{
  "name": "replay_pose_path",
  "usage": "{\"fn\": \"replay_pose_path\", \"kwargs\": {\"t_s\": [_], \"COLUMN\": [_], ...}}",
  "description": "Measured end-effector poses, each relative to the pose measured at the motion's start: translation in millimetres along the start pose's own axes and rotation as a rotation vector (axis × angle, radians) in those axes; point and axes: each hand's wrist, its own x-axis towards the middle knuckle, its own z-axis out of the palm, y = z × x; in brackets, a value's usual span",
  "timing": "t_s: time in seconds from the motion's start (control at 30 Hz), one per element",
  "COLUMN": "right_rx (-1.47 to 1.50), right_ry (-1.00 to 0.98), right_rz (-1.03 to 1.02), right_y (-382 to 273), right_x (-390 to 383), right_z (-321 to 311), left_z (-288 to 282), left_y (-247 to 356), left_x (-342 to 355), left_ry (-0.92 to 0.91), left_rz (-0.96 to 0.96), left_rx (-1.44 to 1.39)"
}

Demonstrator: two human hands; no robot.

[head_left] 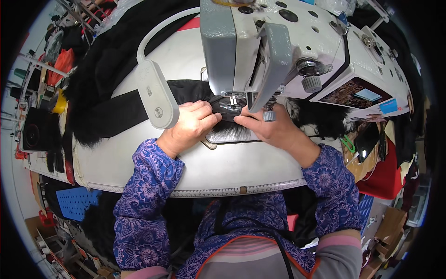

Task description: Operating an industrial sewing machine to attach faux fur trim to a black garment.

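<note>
At the centre of the frame, the left hand (193, 125) and the right hand (269, 128) press a piece of black furry fabric (186, 90) flat under the head of a white and grey sewing machine (297, 51). The fabric lies on the pale tabletop (232, 169), running from the left of the frame in under the machine, with a shaggy black and white fringe showing again to the right of the machine. The left fingers (209, 117) are curled narrow and pinch the fabric's edge just left of the presser foot (231, 101); the right fingers (244, 120) lie close together on the fabric just below and right of the foot, pressing rather than gripping. A grey lamp head (156, 95) on a curved arm hangs over the fabric, touching or just above the left knuckles; which, cannot be told.

The main risk here is judged to be the fingertips: both hands sit very near the needle area, and a slip forward as the fabric feeds could bring a fingertip under the foot. The long pile could also get caught in the seam or hide the edge, so the stitch line may wander. The weight of the fabric hanging off the left side could drag the piece askew
</note>
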Motion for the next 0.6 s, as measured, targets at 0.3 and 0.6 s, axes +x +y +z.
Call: {"fn": "replay_pose_path", "kwargs": {"t_s": [0.3, 0.6], "right_rx": [0.082, 0.040], "right_ry": [-0.049, -0.089], "right_rz": [0.069, 0.102], "right_y": [-2, -6], "right_x": [6, 7], "right_z": [-2, -8], "left_z": [0, 0], "left_y": [5, 9], "left_x": [-1, -2], "left_ry": [-0.163, -0.133], "left_rz": [0.006, -0.027], "left_rx": [0.065, 0.053]}}
